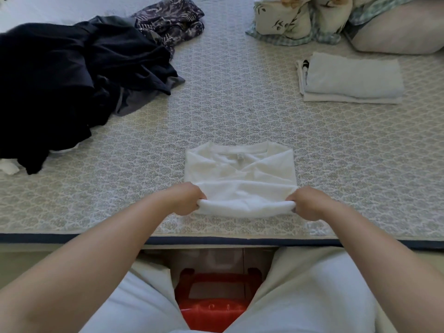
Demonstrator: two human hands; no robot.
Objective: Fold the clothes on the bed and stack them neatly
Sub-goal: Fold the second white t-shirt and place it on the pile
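Bed (240, 97) carries a dark unfolded pile (72, 75) far left & a folded stack (350, 80) far right. White shirt (240, 174) lies near the front edge, centred, collar away from the person, long axis running left-right at the near fold. Left hand (186, 200) & right hand (306, 205) each pinch one end of that near fold, fingers curled round the cloth; both equally near, so the next fold probably goes forward, toward the collar
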